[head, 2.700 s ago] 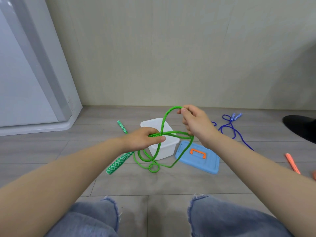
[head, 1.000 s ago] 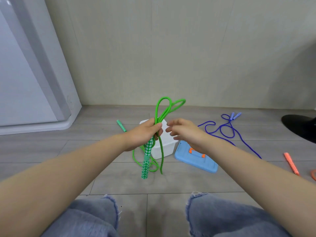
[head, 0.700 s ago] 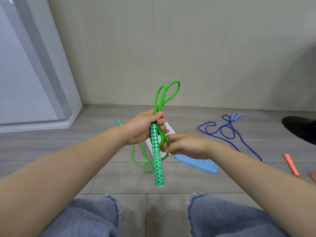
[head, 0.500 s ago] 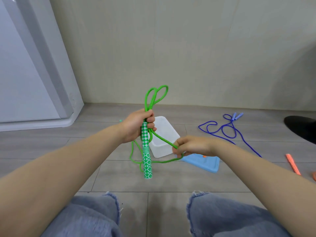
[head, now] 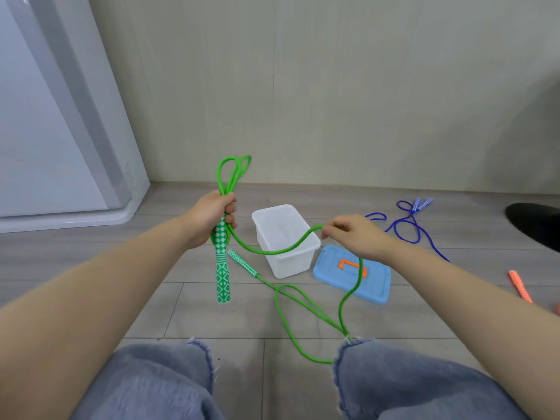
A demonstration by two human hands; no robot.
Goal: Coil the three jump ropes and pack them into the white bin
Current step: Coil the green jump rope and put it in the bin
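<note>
Loops of the green rope [head: 274, 253] stood up out of the left hand [head: 212, 218], which was clenched round them together with one patterned handle [head: 222, 268]; holding handle and loops in one fist kept the finished turns from springing apart. The right hand [head: 354, 236] pinched the rope further along, out over the bin [head: 285, 241], apparently to draw off the length for the next turn, though its fingertips were partly hidden. From that pinch the rope dropped past the blue lid [head: 353, 274], reached the floor by the right knee and ran back to the second handle [head: 242, 262], which lay on the floor just left of the bin. That slack tail suggested the coil was about half made. The bin stood open and looked empty, its lid set beside it so nothing blocked packing. The blue rope [head: 410, 225] lay loose on the floor well to the right, and the orange rope [head: 519, 284] showed at the right edge, neither yet coiled.
</note>
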